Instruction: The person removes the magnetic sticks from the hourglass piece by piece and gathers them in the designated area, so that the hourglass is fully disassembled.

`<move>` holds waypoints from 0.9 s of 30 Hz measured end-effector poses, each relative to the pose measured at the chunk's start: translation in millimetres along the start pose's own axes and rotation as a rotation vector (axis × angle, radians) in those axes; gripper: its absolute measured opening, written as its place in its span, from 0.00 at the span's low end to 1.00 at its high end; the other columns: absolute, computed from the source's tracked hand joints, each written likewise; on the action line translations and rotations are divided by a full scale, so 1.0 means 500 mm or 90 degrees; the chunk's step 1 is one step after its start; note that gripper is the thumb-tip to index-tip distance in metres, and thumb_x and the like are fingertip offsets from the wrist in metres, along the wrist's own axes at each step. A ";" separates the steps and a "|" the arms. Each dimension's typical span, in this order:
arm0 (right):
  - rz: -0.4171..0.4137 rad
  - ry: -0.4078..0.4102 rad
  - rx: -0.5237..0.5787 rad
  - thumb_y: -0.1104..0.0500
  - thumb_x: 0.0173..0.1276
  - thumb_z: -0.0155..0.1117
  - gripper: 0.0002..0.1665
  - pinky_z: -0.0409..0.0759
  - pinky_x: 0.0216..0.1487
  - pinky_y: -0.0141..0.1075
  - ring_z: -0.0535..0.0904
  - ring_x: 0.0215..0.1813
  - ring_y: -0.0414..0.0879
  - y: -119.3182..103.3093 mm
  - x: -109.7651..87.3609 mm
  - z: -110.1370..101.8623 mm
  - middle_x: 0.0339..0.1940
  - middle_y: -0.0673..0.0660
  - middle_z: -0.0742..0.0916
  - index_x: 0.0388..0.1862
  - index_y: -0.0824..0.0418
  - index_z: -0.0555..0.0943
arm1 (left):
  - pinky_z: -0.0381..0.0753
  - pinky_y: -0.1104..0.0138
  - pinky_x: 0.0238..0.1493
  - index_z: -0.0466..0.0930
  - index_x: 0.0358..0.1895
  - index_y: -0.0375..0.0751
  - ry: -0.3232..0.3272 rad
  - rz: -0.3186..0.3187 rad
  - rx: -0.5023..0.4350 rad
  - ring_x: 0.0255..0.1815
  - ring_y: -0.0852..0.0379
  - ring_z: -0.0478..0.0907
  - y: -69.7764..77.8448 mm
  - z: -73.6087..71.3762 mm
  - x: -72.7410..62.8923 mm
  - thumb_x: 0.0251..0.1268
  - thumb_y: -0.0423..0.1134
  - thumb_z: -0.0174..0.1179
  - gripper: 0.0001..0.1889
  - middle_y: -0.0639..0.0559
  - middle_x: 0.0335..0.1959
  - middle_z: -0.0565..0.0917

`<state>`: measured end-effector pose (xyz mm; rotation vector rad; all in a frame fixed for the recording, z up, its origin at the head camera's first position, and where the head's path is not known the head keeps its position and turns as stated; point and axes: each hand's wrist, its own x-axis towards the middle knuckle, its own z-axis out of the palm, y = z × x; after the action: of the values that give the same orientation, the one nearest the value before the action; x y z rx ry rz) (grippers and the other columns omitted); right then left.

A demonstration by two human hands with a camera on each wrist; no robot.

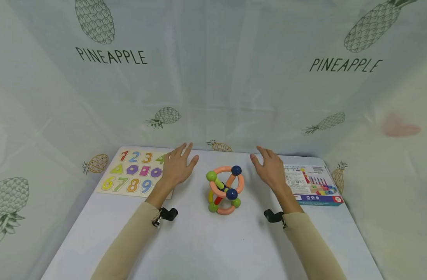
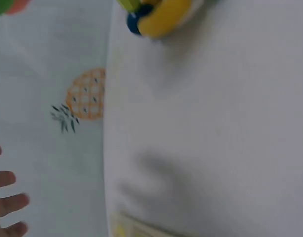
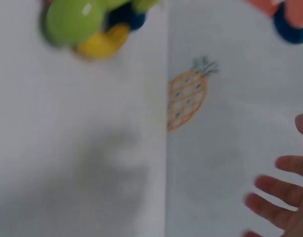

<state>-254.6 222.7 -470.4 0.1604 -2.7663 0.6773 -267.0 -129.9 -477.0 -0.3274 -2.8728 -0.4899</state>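
From my seat, the left hand (image 1: 177,168) and right hand (image 1: 272,170) hold nothing, fingers spread, either side of the toy (image 1: 231,193) on the tabletop (image 1: 206,245). I judge it light, stiff, smooth; I'd grip its curved rods (image 1: 225,210), not the slippery-looking balls (image 1: 211,176).
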 end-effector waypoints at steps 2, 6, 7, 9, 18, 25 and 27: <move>0.013 -0.002 0.111 0.32 0.77 0.45 0.38 0.78 0.54 0.59 0.80 0.58 0.60 -0.015 -0.014 -0.007 0.59 0.62 0.84 0.69 0.57 0.76 | 0.64 0.40 0.68 0.57 0.80 0.55 -0.003 -0.001 -0.083 0.72 0.40 0.67 0.019 -0.007 -0.005 0.76 0.70 0.30 0.38 0.45 0.77 0.63; 0.044 -0.055 0.260 0.32 0.78 0.43 0.35 0.80 0.39 0.46 0.85 0.40 0.52 -0.049 -0.046 -0.017 0.41 0.55 0.89 0.56 0.57 0.83 | 0.80 0.51 0.50 0.67 0.75 0.54 -0.040 -0.010 -0.252 0.54 0.47 0.81 0.062 -0.023 -0.022 0.77 0.67 0.35 0.34 0.48 0.69 0.73; 0.052 -0.073 0.284 0.31 0.78 0.43 0.36 0.80 0.37 0.45 0.84 0.38 0.51 -0.058 -0.054 -0.019 0.38 0.54 0.89 0.54 0.56 0.84 | 0.81 0.54 0.44 0.68 0.74 0.54 -0.053 -0.010 -0.289 0.48 0.49 0.82 0.072 -0.026 -0.028 0.78 0.66 0.36 0.33 0.49 0.67 0.75; 0.069 -0.109 0.314 0.30 0.77 0.43 0.36 0.77 0.35 0.42 0.83 0.35 0.52 -0.073 -0.069 -0.020 0.36 0.54 0.88 0.51 0.56 0.85 | 0.79 0.59 0.36 0.70 0.73 0.55 -0.080 -0.010 -0.355 0.38 0.52 0.83 0.090 -0.028 -0.039 0.79 0.64 0.38 0.30 0.51 0.62 0.78; 0.123 -0.161 0.360 0.31 0.75 0.50 0.32 0.63 0.21 0.37 0.72 0.23 0.51 -0.116 -0.118 0.007 0.19 0.56 0.79 0.39 0.56 0.84 | 0.69 0.67 0.19 0.67 0.74 0.58 -0.180 -0.021 -0.523 0.18 0.49 0.78 0.148 -0.005 -0.079 0.81 0.60 0.41 0.26 0.49 0.29 0.83; 0.146 -0.138 0.437 0.33 0.76 0.51 0.30 0.65 0.17 0.35 0.72 0.17 0.49 -0.130 -0.124 0.031 0.16 0.56 0.77 0.41 0.57 0.83 | 0.72 0.65 0.14 0.67 0.73 0.60 -0.174 -0.031 -0.586 0.13 0.47 0.76 0.168 0.017 -0.091 0.79 0.57 0.47 0.24 0.49 0.21 0.77; 0.150 -0.126 0.441 0.33 0.76 0.51 0.30 0.66 0.17 0.34 0.72 0.16 0.47 -0.132 -0.124 0.035 0.16 0.57 0.78 0.41 0.58 0.83 | 0.71 0.65 0.13 0.68 0.72 0.61 -0.168 -0.041 -0.593 0.10 0.51 0.71 0.170 0.021 -0.093 0.79 0.57 0.48 0.23 0.50 0.19 0.76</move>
<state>-188.5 158.5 -475.4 0.0400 -2.6242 1.7452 -203.0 -56.5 -472.4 -0.4521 -2.6746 -1.9038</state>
